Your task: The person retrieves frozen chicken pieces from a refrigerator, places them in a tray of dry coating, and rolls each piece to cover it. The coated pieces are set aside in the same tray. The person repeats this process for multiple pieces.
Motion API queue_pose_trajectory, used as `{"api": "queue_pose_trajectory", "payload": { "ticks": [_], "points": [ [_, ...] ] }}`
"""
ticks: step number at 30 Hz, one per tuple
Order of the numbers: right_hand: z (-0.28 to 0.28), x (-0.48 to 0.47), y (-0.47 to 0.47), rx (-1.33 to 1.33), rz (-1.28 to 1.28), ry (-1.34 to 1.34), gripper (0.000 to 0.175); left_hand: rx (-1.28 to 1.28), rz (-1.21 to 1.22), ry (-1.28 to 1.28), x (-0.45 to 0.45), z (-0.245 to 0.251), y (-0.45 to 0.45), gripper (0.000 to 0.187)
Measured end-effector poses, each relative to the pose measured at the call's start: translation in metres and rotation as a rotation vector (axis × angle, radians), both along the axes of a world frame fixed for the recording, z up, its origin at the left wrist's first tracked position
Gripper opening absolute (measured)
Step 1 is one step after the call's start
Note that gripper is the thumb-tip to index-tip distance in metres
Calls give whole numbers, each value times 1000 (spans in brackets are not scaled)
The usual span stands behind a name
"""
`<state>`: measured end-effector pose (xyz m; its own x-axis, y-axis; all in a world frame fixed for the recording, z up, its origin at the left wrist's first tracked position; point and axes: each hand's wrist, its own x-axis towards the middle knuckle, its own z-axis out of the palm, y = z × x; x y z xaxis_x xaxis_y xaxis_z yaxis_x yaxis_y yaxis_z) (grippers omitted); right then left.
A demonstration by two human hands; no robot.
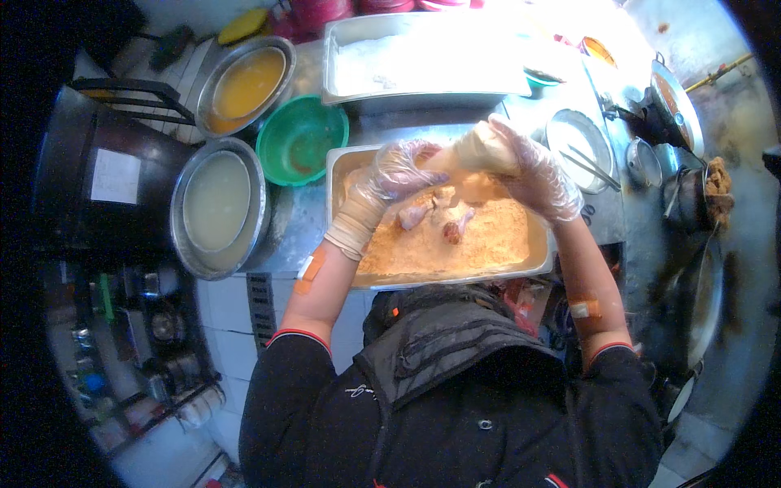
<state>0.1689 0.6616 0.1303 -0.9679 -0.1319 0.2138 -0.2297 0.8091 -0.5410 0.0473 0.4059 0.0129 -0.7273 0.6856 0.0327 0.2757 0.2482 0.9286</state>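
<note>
A rectangular steel pan (549,259) filled with orange-tinted flour (427,259) lies in front of me. Both my hands wear clear plastic gloves and are raised over its far side. My left hand (403,171) grips one end of a pale, floured piece of what looks like chicken. My right hand (537,165) holds the thick end of the same floured chicken piece (485,149). Below my hands, a raw chicken drumstick (413,216) and another small piece of raw meat (453,232) lie partly coated in the flour.
A green plastic basin (302,140), a steel bowl of cloudy liquid (216,201) and a bowl of yellow liquid (250,82) stand left. Beyond the pan is a steel tray of white powder (366,64). Right are a bowl with tongs (579,149) and a wok (674,107).
</note>
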Motion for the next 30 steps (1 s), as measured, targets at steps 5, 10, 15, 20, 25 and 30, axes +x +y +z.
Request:
{"api": "queue_pose_trajectory", "payload": {
  "ticks": [5,10,15,20,25,30],
  "points": [
    [-11,-16,-8,-48,115,73,84,-45,50,-71,0,3,-16,31],
    [-17,-24,-26,66,89,123,66,-50,171,-97,13,19,-40,31],
    [-18,-30,-44,1,214,103,58,260,145,-188,32,41,-36,31],
    [-14,-39,-56,-57,304,74,61,318,208,-136,41,62,-27,26],
    [-7,-37,-39,124,269,13,58,592,265,-273,37,51,-13,20],
    [-7,-28,-11,229,131,-136,45,627,141,-420,28,34,1,27]
  ]
}}
